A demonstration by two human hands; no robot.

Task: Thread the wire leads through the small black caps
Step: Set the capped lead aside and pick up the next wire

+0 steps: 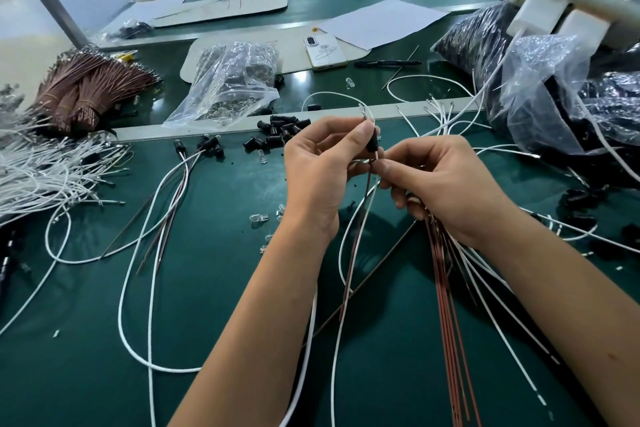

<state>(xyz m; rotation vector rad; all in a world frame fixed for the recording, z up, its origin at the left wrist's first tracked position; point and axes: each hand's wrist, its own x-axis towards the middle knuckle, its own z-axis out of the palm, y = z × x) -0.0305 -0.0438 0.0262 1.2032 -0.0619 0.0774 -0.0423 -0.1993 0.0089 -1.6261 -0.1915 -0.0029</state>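
Observation:
My left hand (pixel 322 170) pinches a small black cap (pixel 371 144) between thumb and fingers, above the middle of the green table (pixel 214 305). A white and a brown wire lead (pixel 360 232) pass through the cap, their metal tips (pixel 363 113) sticking out above it. Just under the cap, my right hand (pixel 440 184) pinches these leads with thumb and forefinger. Its other fingers curl round a bundle of brown and white wires (pixel 450 288) that hangs toward me. Loose black caps (pixel 282 132) lie in a heap behind my hands.
Capped wire sets (pixel 166 204) lie at the left. White wires (pixel 38 173) and brown wire bundles (pixel 86 87) are piled far left. A clear bag (pixel 228 83), a phone (pixel 325 51), a pen (pixel 388 63) and black bags (pixel 540 87) sit behind. Small clear bulbs (pixel 259 218) are scattered about.

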